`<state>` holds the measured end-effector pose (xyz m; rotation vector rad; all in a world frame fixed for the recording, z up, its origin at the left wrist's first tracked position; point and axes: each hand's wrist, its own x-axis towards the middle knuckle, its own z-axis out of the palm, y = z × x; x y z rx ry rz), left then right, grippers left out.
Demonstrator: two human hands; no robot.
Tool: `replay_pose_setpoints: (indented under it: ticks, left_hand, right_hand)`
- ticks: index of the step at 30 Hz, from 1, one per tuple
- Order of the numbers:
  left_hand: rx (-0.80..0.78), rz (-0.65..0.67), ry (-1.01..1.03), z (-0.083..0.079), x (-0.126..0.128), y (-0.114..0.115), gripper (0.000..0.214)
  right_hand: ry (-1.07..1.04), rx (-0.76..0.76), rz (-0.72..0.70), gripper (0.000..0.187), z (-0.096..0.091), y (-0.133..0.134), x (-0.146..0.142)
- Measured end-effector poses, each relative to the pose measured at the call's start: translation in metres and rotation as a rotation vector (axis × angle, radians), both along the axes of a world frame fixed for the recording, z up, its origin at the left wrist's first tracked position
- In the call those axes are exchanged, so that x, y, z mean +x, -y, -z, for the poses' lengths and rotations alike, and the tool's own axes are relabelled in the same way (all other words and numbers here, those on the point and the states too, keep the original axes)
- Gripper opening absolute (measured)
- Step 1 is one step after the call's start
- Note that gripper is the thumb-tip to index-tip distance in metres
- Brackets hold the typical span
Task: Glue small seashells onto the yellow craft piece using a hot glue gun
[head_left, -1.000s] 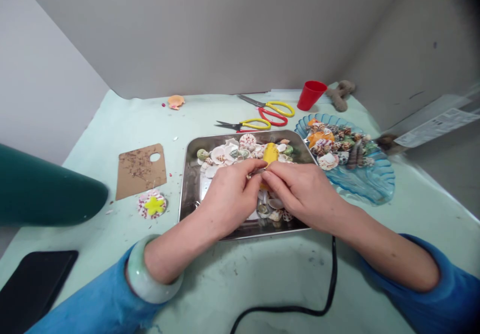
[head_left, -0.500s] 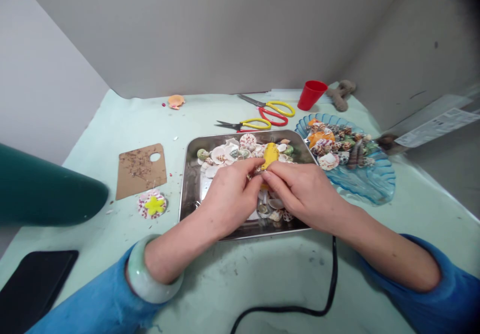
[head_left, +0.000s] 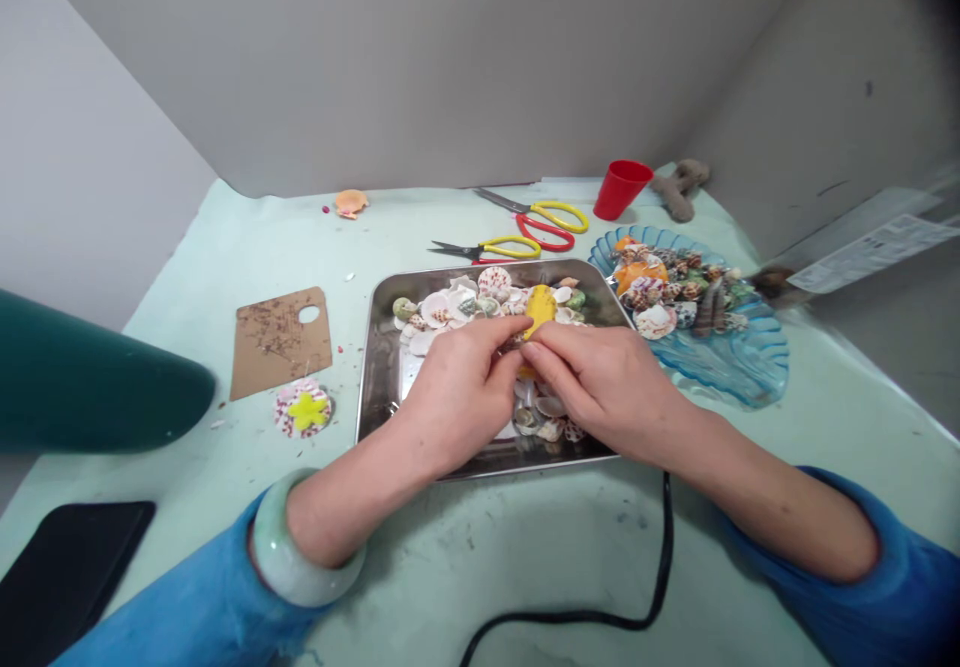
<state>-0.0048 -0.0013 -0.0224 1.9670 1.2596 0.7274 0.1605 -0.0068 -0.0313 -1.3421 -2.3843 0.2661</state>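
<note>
Over a metal tray (head_left: 365,387), both of my hands are closed in pinches with their fingertips together. Thumb and fingers of my left hand (head_left: 465,382) press on a small item, mostly hidden, that looks speckled like a shell. From the other side my right hand (head_left: 615,382) pinches at the same spot. A yellow, rounded, lumpy piece (head_left: 541,309) sits right at the fingertips; whether it is held or lies in the tray I cannot tell. White and spotted seashells (head_left: 450,307) are heaped in the tray behind my hands, and more shells (head_left: 551,427) lie below them.
A blue shell-shaped dish (head_left: 739,367) holds many shells at right. Behind the tray are scissors (head_left: 487,247), more scissors (head_left: 547,217) and a red cup (head_left: 622,190). Left are cardboard (head_left: 281,342), a flower-topped shell (head_left: 304,409) and a green cylinder (head_left: 97,377). A black cord (head_left: 577,618) runs in front.
</note>
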Motion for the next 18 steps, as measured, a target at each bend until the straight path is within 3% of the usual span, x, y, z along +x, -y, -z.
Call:
replay_pose_setpoints:
  ticks: [18]
  left_hand:
    - [-0.014, 0.051, 0.025, 0.0008, -0.0001, -0.0002, 0.037]
  right_hand:
    - [0.000, -0.010, 0.017, 0.030, 0.0004, -0.0003, -0.0001]
